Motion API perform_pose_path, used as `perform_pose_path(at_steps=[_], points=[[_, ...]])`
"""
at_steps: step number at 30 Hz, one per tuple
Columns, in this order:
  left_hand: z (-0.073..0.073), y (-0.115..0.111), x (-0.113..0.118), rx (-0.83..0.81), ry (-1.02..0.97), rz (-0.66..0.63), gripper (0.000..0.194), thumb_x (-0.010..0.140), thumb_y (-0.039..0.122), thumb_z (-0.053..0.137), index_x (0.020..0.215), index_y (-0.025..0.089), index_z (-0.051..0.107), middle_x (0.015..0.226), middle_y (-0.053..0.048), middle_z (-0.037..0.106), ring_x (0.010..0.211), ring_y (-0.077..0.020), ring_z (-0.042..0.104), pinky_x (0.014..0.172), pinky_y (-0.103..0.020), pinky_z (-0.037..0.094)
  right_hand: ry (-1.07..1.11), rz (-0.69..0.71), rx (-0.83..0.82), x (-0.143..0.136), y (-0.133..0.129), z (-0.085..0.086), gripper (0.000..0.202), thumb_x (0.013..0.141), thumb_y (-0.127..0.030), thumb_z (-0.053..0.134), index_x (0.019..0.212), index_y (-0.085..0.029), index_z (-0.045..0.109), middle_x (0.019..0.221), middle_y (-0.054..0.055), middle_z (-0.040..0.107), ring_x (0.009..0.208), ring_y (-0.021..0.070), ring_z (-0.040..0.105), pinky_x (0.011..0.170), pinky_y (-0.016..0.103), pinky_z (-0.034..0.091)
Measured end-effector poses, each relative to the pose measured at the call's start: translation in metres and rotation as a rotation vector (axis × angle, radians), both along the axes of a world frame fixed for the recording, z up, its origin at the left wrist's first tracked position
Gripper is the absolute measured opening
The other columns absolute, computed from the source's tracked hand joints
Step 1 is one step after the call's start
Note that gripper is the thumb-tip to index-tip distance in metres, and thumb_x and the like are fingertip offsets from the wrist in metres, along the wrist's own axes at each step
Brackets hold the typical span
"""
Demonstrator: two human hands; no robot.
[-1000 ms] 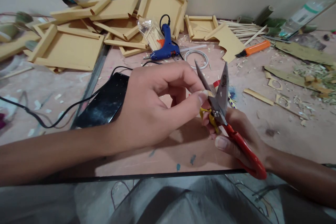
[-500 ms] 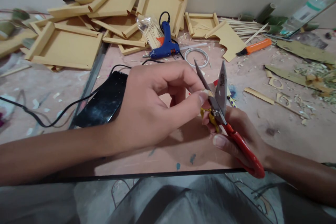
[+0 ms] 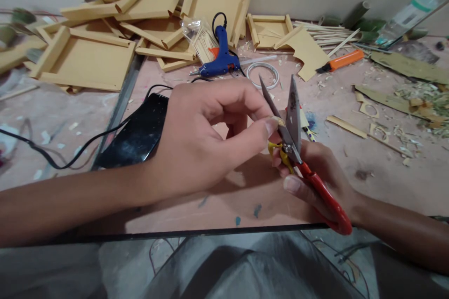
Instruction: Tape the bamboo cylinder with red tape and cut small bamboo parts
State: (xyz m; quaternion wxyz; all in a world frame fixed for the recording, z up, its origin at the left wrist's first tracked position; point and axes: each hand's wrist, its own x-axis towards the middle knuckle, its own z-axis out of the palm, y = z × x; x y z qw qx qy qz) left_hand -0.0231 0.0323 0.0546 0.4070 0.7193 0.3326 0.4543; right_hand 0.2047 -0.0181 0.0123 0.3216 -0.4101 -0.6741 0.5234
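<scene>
My right hand (image 3: 321, 173) grips a pair of scissors (image 3: 293, 117) with one red and one yellow handle. Their blades stand apart and point away from me. Thumb and forefinger of my left hand (image 3: 217, 135) are pinched together right by the blades. A small tan piece (image 3: 281, 122) shows at those fingertips, against the nearer blade; most of it is hidden, so its kind is unclear. Behind the scissors, partly covered, lies a strip with dark dots (image 3: 309, 134).
A blue glue gun (image 3: 219, 58) lies beyond my hands near a roll of tape (image 3: 263, 76). Tan cardboard trays (image 3: 87, 58) are piled at the back left. An orange cutter (image 3: 345, 60) and shavings (image 3: 421, 98) lie to the right. A black shiny object (image 3: 140, 131) sits beside my left wrist.
The scissors have tilted slightly, their tips shifting a little to the left. My left hand keeps its pinch in nearly the same place.
</scene>
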Motion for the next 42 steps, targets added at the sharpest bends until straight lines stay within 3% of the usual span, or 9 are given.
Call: perform_pose_path(at_steps=[6,14,20,26,32,42], points=[[-0.0005,0.0003,0.0006,0.015,-0.032,-0.004,0.02,0.09,0.003,0.069,0.079,0.018,0.073,0.067,0.003,0.07,0.047,-0.0072,0.055,0.04,-0.022,0.04,-0.007,-0.023,-0.018,-0.0026,0.0002,0.0018,0.05,0.09,-0.067,0.082,0.083,-0.023,0.059,0.067,-0.004,0.051,0.061,0.0134,0.043,0.054,0.028,0.032],[-0.0052,0.0036,-0.0023,0.03,-0.075,-0.04,0.013,0.093,0.008,0.075,0.083,0.017,0.075,0.075,0.002,0.077,0.048,-0.005,0.055,0.041,-0.018,0.042,0.01,-0.047,-0.027,-0.0046,0.0006,0.0048,0.053,0.088,-0.07,0.082,0.079,-0.024,0.059,0.067,-0.003,0.05,0.06,0.0136,0.043,0.052,0.029,0.033],[-0.0065,0.0039,0.0007,0.014,-0.161,-0.003,0.018,0.093,0.005,0.073,0.082,0.019,0.076,0.075,0.002,0.079,0.054,-0.006,0.065,0.041,-0.017,0.04,0.045,-0.039,-0.042,-0.0032,-0.001,0.0011,0.05,0.091,-0.068,0.08,0.081,-0.024,0.059,0.066,-0.002,0.055,0.06,0.0136,0.045,0.052,0.03,0.033],[-0.0056,0.0058,-0.0016,0.043,-0.11,-0.017,0.012,0.091,0.01,0.078,0.081,0.017,0.076,0.071,0.0,0.078,0.045,-0.0054,0.051,0.036,-0.021,0.036,0.068,0.009,-0.017,0.0005,0.0011,-0.0018,0.042,0.099,-0.062,0.073,0.091,-0.023,0.061,0.076,-0.003,0.056,0.066,0.0125,0.049,0.058,0.03,0.037],[-0.0022,0.0009,-0.0025,0.016,0.009,0.037,0.017,0.09,0.012,0.077,0.077,0.022,0.076,0.072,-0.003,0.078,0.056,-0.0146,0.068,0.041,-0.026,0.04,0.057,0.041,0.048,-0.0002,0.0038,-0.0004,0.041,0.096,-0.058,0.077,0.088,-0.022,0.06,0.079,-0.002,0.058,0.069,0.0137,0.051,0.062,0.03,0.039],[-0.0016,0.0004,0.0009,-0.02,-0.083,0.035,0.015,0.088,0.013,0.08,0.076,0.023,0.077,0.067,0.0,0.075,0.044,-0.0072,0.05,0.035,-0.022,0.034,0.008,0.014,0.03,-0.0011,0.0029,-0.0005,0.047,0.091,-0.062,0.082,0.083,-0.023,0.056,0.075,-0.002,0.056,0.067,0.0151,0.047,0.06,0.031,0.037]])
